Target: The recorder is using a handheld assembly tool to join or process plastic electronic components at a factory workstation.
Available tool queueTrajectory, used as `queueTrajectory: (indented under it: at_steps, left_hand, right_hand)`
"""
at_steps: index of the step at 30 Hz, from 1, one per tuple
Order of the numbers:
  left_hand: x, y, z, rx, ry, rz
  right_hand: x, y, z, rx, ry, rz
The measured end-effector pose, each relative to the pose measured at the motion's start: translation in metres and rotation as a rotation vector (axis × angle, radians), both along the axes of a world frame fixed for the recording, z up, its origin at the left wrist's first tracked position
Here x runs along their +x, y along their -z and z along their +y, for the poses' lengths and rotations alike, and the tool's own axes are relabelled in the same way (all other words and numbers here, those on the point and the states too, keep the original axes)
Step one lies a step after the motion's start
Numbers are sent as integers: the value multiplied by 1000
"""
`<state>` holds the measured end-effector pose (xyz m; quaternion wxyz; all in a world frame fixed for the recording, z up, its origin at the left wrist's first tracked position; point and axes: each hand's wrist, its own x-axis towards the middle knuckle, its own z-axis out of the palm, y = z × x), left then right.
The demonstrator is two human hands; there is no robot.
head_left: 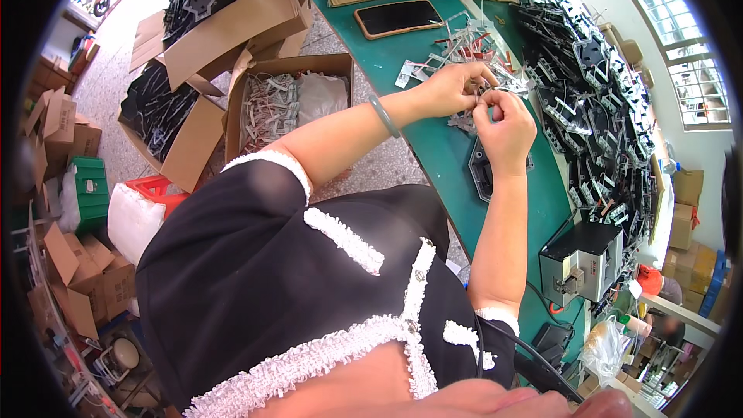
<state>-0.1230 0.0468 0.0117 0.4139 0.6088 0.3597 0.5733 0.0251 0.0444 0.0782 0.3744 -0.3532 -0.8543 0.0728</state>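
Note:
My left hand [457, 87] and my right hand [507, 131] meet above the green table, thumbs and fingers pinched together. Between their fingertips is something small and dark that I cannot make out. Just beyond the hands lies a loose heap of small white strips with red and white wires [472, 45]. A black plastic housing [481, 176] rests on the tabletop, partly hidden by my right wrist and forearm.
A large pile of black housings with white strips [592, 101] lines the table's right side. A phone [398, 18] lies at the far left. A metal-and-black machine [580, 267] stands nearer, at right. On the floor at left, an open carton [340, 66] holds white strips.

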Motion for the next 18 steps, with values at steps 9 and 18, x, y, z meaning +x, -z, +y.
queueTrajectory:
  at_steps: [9, 18]
  left_hand:
    - [12, -3, -10, -29, -141, 1]
    - [20, -4, -12, 79, -359, 250]
  right_hand:
    - [17, 24, -4, 120, 59, -79]
    - [18, 38, -16, -35, -38, 151]
